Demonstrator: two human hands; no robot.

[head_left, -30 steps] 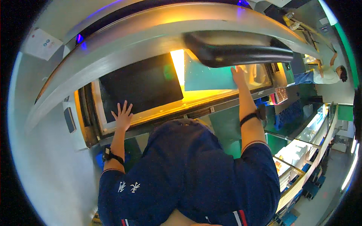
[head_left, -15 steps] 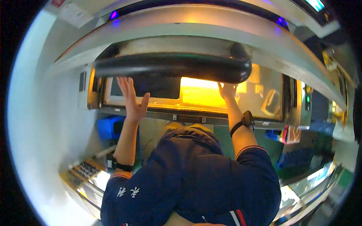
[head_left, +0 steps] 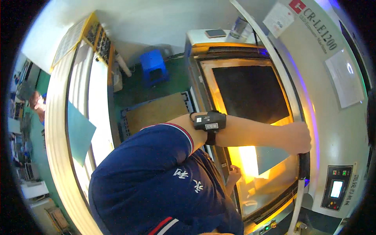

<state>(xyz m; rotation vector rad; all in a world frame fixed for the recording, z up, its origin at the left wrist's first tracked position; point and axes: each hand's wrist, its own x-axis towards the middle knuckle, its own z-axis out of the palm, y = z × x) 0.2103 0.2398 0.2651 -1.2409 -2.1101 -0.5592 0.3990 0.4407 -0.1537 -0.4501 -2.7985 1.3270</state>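
My left arm reaches across a machine with a glowing yellow glass bed (head_left: pixel 250 197). My left hand (head_left: pixel 296 138) is closed on the long edge bar (head_left: pixel 270 47) of the raised cover at the far side. A large black sheet (head_left: pixel 250 92) lies flat on the bed beyond my forearm. A smaller grey-blue sheet (head_left: pixel 272 158) lies below my forearm, partly hidden by it. My right hand (head_left: pixel 234 175) is at the bed's near edge, fingers slightly bent, with nothing visible in it. A black device is strapped to my left forearm.
A control panel (head_left: pixel 337 190) with a lit screen is on the cover at right. A phone (head_left: pixel 215 33) lies on the machine's end. A blue stool (head_left: pixel 154 67) stands on the floor. At left, a bright light table (head_left: pixel 103 117) bears a blue-green sheet (head_left: pixel 80 133); a person (head_left: pixel 38 103) is beyond.
My body and view have turned left. My left hand has gone from beneath the black roller to the cover's edge bar. The roller is out of view, and the black sheet shows fully.
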